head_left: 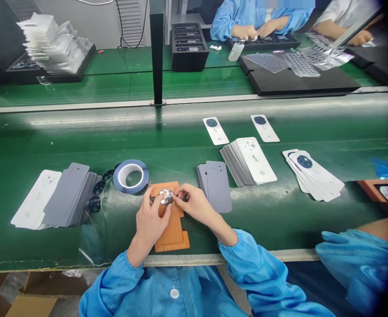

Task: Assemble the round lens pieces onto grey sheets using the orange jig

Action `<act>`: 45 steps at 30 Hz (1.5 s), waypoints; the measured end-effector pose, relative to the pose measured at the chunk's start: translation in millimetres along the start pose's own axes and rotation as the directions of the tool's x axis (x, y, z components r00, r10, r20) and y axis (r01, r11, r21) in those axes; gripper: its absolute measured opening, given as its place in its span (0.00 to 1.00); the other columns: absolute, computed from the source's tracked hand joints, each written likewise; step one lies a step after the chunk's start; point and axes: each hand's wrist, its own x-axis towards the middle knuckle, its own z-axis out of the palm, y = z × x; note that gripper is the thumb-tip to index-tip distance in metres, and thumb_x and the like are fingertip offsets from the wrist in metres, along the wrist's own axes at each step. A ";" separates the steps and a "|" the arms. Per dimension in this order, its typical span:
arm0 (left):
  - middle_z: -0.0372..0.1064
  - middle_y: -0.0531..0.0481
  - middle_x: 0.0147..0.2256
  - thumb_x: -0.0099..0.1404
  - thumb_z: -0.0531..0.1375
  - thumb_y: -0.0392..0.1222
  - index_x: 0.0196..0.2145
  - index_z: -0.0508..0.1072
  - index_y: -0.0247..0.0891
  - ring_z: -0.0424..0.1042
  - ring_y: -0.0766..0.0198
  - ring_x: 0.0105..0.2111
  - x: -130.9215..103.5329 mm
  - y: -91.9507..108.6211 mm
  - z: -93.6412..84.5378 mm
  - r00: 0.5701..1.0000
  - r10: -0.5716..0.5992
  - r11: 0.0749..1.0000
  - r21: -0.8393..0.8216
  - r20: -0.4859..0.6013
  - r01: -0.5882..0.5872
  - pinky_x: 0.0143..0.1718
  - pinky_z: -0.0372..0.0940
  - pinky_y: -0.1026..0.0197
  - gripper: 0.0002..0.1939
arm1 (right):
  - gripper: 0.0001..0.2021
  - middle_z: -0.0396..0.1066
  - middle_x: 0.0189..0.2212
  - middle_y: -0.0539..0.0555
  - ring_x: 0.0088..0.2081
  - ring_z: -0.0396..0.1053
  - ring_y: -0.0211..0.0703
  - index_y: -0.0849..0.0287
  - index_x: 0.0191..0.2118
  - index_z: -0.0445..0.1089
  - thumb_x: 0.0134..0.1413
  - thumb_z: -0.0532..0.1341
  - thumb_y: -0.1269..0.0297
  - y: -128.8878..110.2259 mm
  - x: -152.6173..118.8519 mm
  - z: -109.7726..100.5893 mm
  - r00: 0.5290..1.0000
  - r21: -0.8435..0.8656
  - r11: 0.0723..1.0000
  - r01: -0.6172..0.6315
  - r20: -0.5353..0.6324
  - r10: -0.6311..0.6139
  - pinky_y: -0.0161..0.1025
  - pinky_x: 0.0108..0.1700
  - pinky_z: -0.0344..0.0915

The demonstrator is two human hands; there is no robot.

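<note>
An orange holder point(168, 229) with a cut-out right edge lies in front of me. At its upper end is a shiny round metal piece point(166, 196) with holes. My left hand point(150, 222) is closed around the left and near side of this piece, its fingertips touching it. My right hand point(195, 204) pinches at the piece's right edge, where something small and dark shows. What exactly its fingertips hold is too small to tell. Behind the left hand stands a roll of blue-edged tape point(131, 176), with black round stickers point(98, 188) on a clear strip left of it.
Grey cards point(66, 193) and white phone-back cards point(37, 198) are piled at left. Right of my hands are grey cards point(219, 187), a white stack point(255, 163) and white cards with dark discs point(322, 174). A black post point(157, 57) rises behind; people work across the bench and at right.
</note>
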 end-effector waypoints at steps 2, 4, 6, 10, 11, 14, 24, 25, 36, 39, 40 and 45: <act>0.61 0.42 0.65 0.68 0.63 0.43 0.53 0.75 0.45 0.74 0.61 0.36 -0.2 -0.7 0.7 1.000 -0.001 1.000 -0.007 -0.002 0.001 0.37 0.74 0.57 0.16 | 0.01 0.74 0.32 0.50 0.33 0.72 0.41 0.55 0.37 0.73 0.58 0.64 0.67 1.8 -0.8 0.3 1.000 -0.001 1.000 0.014 -0.004 -0.015 0.38 0.36 0.70; 0.62 0.42 0.64 0.68 0.62 0.42 0.52 0.76 0.45 0.74 0.61 0.36 0.0 -1.1 0.8 1.000 0.001 1.000 -0.014 -0.001 -0.001 0.37 0.74 0.58 0.15 | 0.02 0.73 0.32 0.50 0.33 0.72 0.41 0.54 0.37 0.73 0.58 0.64 0.67 2.4 -1.4 -0.5 1.000 0.000 1.000 0.020 0.003 -0.020 0.38 0.36 0.69; 0.62 0.43 0.64 0.68 0.62 0.41 0.53 0.75 0.45 0.74 0.62 0.36 0.4 -1.1 0.3 1.000 0.006 1.000 -0.022 -0.003 -0.006 0.37 0.74 0.58 0.16 | 0.01 0.73 0.32 0.50 0.33 0.71 0.41 0.54 0.36 0.73 0.58 0.64 0.67 2.6 -1.7 -0.9 1.000 -0.002 1.000 0.022 0.010 -0.022 0.39 0.36 0.69; 0.63 0.43 0.64 0.68 0.62 0.40 0.53 0.75 0.46 0.75 0.61 0.37 0.8 -0.5 -1.0 1.000 0.002 0.999 -0.039 -0.009 -0.003 0.37 0.74 0.59 0.17 | 0.02 0.71 0.31 0.50 0.33 0.70 0.42 0.55 0.36 0.72 0.56 0.64 0.67 2.6 -1.8 -0.7 1.000 -0.005 1.000 0.009 0.017 -0.009 0.39 0.35 0.68; 0.62 0.43 0.64 0.67 0.62 0.40 0.53 0.75 0.46 0.75 0.61 0.37 0.8 -0.2 -1.1 1.000 0.002 0.999 -0.040 -0.007 -0.003 0.36 0.74 0.59 0.16 | 0.01 0.71 0.31 0.50 0.33 0.70 0.42 0.55 0.36 0.72 0.56 0.64 0.67 2.4 -1.8 -0.8 1.000 -0.006 1.000 0.004 0.019 -0.004 0.39 0.35 0.68; 0.62 0.43 0.64 0.66 0.62 0.40 0.51 0.76 0.45 0.76 0.61 0.37 0.6 0.3 -0.9 1.000 0.002 1.000 -0.029 0.000 -0.002 0.34 0.74 0.59 0.16 | 0.01 0.70 0.31 0.50 0.33 0.70 0.42 0.55 0.36 0.72 0.56 0.64 0.67 1.8 -1.6 -2.2 0.999 0.002 1.000 -0.002 0.034 0.001 0.39 0.36 0.68; 0.61 0.43 0.65 0.66 0.62 0.40 0.50 0.75 0.43 0.75 0.60 0.36 1.2 0.0 -3.0 0.999 -0.018 1.000 -0.021 0.045 0.019 0.35 0.74 0.58 0.15 | 0.05 0.74 0.33 0.51 0.34 0.72 0.41 0.55 0.37 0.72 0.59 0.64 0.61 2.3 1.2 -11.4 0.994 0.144 0.988 -0.060 0.101 0.046 0.40 0.38 0.70; 0.61 0.43 0.65 0.66 0.62 0.40 0.50 0.76 0.43 0.75 0.60 0.36 1.3 0.1 -3.2 0.999 -0.020 1.000 -0.022 0.045 0.021 0.35 0.74 0.58 0.15 | 0.05 0.74 0.32 0.51 0.33 0.71 0.41 0.55 0.37 0.72 0.59 0.64 0.61 1.0 2.0 -10.7 0.994 0.142 0.988 -0.066 0.093 0.053 0.40 0.38 0.70; 0.61 0.43 0.64 0.66 0.63 0.40 0.50 0.76 0.44 0.75 0.61 0.35 3.2 2.5 -5.2 0.998 -0.029 0.999 -0.018 0.052 0.030 0.34 0.72 0.59 0.15 | 0.07 0.69 0.25 0.47 0.27 0.67 0.39 0.55 0.31 0.68 0.56 0.65 0.62 -3.6 9.7 -3.8 0.997 0.024 0.997 -0.069 0.021 0.069 0.37 0.31 0.65; 0.60 0.43 0.65 0.66 0.63 0.40 0.51 0.75 0.44 0.75 0.61 0.35 3.3 2.4 -5.1 0.998 -0.033 0.999 -0.022 0.061 0.035 0.34 0.73 0.59 0.15 | 0.06 0.68 0.25 0.47 0.27 0.66 0.39 0.55 0.30 0.67 0.56 0.65 0.65 -4.1 10.6 -5.3 0.998 -0.022 0.999 -0.045 0.039 0.046 0.37 0.31 0.64; 0.60 0.43 0.65 0.66 0.62 0.40 0.50 0.75 0.44 0.75 0.61 0.35 3.3 2.4 -5.2 0.997 -0.032 0.999 -0.023 0.064 0.034 0.34 0.73 0.58 0.15 | 0.06 0.68 0.25 0.47 0.27 0.66 0.39 0.55 0.30 0.67 0.57 0.64 0.66 -4.2 10.9 -5.7 0.998 -0.036 0.999 -0.032 0.047 0.034 0.37 0.32 0.63; 0.58 0.44 0.66 0.65 0.63 0.40 0.51 0.75 0.45 0.75 0.60 0.36 3.7 1.7 -6.8 0.995 -0.069 0.995 -0.069 0.065 0.074 0.35 0.74 0.56 0.15 | 0.05 0.69 0.27 0.48 0.29 0.67 0.39 0.56 0.31 0.67 0.58 0.63 0.69 -2.7 12.5 -7.0 0.995 -0.082 0.996 0.039 0.091 -0.032 0.37 0.33 0.62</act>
